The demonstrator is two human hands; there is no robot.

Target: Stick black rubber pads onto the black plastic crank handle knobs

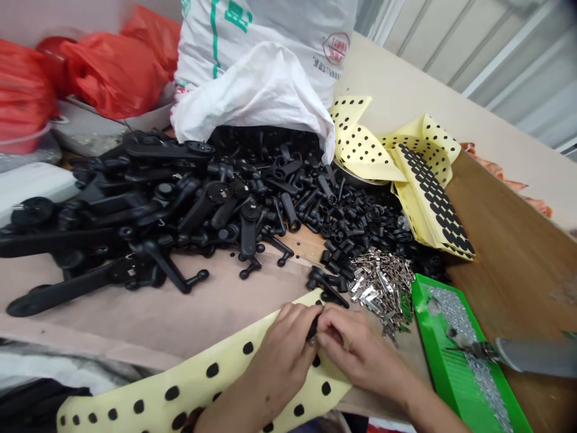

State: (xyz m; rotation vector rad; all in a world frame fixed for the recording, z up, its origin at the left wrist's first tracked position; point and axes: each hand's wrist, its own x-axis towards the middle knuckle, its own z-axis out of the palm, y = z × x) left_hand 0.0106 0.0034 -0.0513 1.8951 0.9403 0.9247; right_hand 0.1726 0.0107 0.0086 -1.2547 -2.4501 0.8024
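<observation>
My left hand (291, 346) and my right hand (349, 340) meet over a yellow sheet (234, 376) dotted with round black pads. Between their closed fingertips is a small black piece (312, 329); fingers cover much of it, so its exact kind is hidden. The sheet runs under both hands and slants down to the left. Just beyond my fingers lie a few black plastic parts (327, 285), beside a heap of shiny metal clips (381, 285).
Black plastic arms and cranks (189, 204) spread across the left, below a white woven sack (270, 78). Small black caps (356, 210) are heaped right of centre. A green tray (451, 361) holds tiny silvery pieces and a screwdriver-like tool (518, 355). Folded dotted yellow sheets (424, 192) lie behind.
</observation>
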